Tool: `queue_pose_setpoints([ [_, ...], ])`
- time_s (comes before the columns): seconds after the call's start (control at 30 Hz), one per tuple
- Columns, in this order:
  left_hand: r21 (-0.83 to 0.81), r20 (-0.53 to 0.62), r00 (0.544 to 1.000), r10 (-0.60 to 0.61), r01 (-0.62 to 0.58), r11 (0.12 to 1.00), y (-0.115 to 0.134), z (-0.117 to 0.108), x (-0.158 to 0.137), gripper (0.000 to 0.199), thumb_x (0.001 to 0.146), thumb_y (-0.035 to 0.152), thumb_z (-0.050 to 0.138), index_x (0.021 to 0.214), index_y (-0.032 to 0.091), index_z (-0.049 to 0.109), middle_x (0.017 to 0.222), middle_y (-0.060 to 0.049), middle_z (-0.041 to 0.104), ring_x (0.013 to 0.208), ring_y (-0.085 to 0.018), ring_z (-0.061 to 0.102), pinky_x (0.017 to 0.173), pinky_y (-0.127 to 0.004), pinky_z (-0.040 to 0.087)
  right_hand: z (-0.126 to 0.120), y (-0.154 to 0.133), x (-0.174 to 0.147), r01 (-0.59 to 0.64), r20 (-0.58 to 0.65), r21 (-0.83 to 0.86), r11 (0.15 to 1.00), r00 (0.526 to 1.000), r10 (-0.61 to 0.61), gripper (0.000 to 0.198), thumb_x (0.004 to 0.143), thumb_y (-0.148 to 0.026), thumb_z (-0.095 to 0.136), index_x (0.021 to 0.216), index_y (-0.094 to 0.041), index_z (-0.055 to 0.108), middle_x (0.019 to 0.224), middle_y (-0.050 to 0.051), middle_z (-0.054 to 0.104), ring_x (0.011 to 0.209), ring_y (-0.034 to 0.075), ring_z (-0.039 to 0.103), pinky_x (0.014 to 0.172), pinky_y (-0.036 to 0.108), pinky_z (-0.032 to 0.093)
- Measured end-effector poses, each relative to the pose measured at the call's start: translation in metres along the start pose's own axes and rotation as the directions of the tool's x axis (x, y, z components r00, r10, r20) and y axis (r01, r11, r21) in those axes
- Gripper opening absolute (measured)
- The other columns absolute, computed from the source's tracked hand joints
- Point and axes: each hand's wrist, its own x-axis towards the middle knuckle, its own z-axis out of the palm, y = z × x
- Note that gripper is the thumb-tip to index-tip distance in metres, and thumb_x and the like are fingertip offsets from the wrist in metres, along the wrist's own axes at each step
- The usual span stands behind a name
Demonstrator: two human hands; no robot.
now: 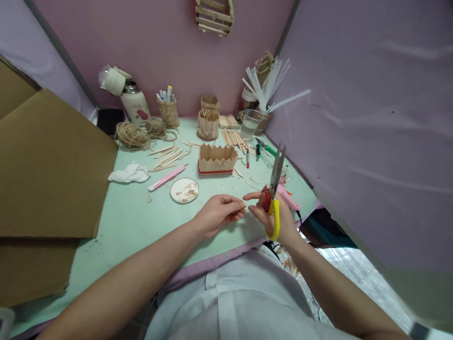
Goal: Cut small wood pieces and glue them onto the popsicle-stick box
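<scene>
left hand: pinched | right hand: holds scissors, blades slightly parted

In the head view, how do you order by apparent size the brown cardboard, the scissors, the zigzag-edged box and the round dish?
1. Brown cardboard
2. Scissors and zigzag-edged box: unsure; the scissors look longer, the box wider, and the scissors are nearer.
3. Round dish
</scene>
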Motion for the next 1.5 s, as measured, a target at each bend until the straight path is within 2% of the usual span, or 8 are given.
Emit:
queue_pose_setpoints([
  [0.27,-0.016,0.004,1.0,-0.022,0.022,1.0,-0.001,0.001,0.001,0.029,0.066,0.037,0.072,0.078,0.011,0.068,0.074,-0.005,0.063,0.062,-0.006,0.054,0.061,-0.019,0.043,0.007,0.005,0.0,0.04,-0.066,0.147,0.988,0.997,-0.03,0.034,0.07,-0.035,0.069,0.076,-0.023,0.038,0.083,0.0,0.06,0.048,0.008,0.035,0.044,0.023,0.029],
  [0.57,0.012,-0.025,0.999,-0.022,0.022,1.0,0.001,0.002,-0.001,0.026,0.063,0.033,0.073,0.078,0.013,0.065,0.071,-0.002,0.06,0.058,-0.005,0.05,0.056,-0.019,0.04,0.005,0.005,-0.001,0.002,-0.053,0.079,0.997,0.999,0.002,0.032,0.071,-0.042,0.066,0.08,-0.022,0.042,0.084,0.002,0.059,0.049,0.008,0.034,0.045,0.025,0.03],
  [0.8,0.05,-0.099,0.995,0.032,-0.027,0.998,0.0,0.002,0.001,0.025,0.066,0.033,0.07,0.069,0.014,0.056,0.063,0.002,0.05,0.051,-0.004,0.041,0.047,-0.017,0.03,0.01,0.006,-0.001,0.009,-0.052,0.095,0.995,0.999,-0.004,0.03,0.074,-0.037,0.064,0.08,-0.022,0.038,0.085,0.003,0.059,0.049,0.007,0.033,0.045,0.024,0.031],
  [0.97,0.131,-0.166,0.979,0.119,-0.098,0.986,-0.001,0.0,0.003,0.042,0.07,0.048,0.063,0.054,0.017,0.038,0.049,0.007,0.028,0.041,-0.003,0.025,0.04,-0.02,0.015,0.008,0.007,0.0,0.002,-0.052,0.129,0.992,0.999,0.004,0.03,0.074,-0.03,0.064,0.078,-0.023,0.035,0.086,0.001,0.059,0.05,0.008,0.035,0.047,0.023,0.031],
  [1.13,0.173,-0.193,0.969,0.156,-0.123,0.977,-0.002,-0.002,0.005,0.034,0.07,0.044,0.063,0.06,0.015,0.048,0.056,0.003,0.045,0.047,-0.005,0.036,0.046,-0.02,0.027,0.007,0.008,0.0,-0.012,-0.082,0.098,0.995,0.996,0.02,0.031,0.072,-0.031,0.065,0.077,-0.023,0.036,0.083,0.0,0.059,0.051,0.009,0.035,0.049,0.024,0.031],
  [1.27,0.202,-0.237,0.927,0.289,-0.244,0.948,-0.001,-0.006,0.007,0.029,0.062,0.025,0.069,0.088,0.017,0.058,0.082,-0.002,0.059,0.069,-0.01,0.053,0.061,-0.021,0.04,0.003,0.007,0.005,-0.026,-0.122,0.076,0.997,0.992,0.035,0.032,0.071,-0.032,0.066,0.077,-0.023,0.036,0.083,0.001,0.06,0.052,0.009,0.036,0.049,0.024,0.03],
  [1.43,0.418,-0.287,0.881,0.375,-0.237,0.877,0.0,-0.01,0.007,0.024,0.071,0.033,0.061,0.091,0.019,0.061,0.057,0.003,0.051,0.057,-0.01,0.05,0.055,-0.022,0.039,-0.002,0.012,0.009,-0.033,-0.086,-0.065,0.997,0.996,0.028,0.023,0.073,-0.031,0.062,0.08,-0.022,0.042,0.081,0.001,0.059,0.052,0.009,0.036,0.05,0.024,0.032],
  [1.5,0.443,-0.278,0.875,0.396,-0.249,0.861,-0.002,-0.009,0.006,0.033,0.068,0.028,0.064,0.1,0.019,0.058,0.066,0.002,0.056,0.061,-0.01,0.052,0.057,-0.022,0.041,-0.002,0.013,0.009,-0.002,-0.06,-0.089,0.996,0.998,-0.004,0.022,0.073,-0.028,0.061,0.081,-0.022,0.041,0.086,0.001,0.06,0.056,0.01,0.041,0.054,0.024,0.035],
])
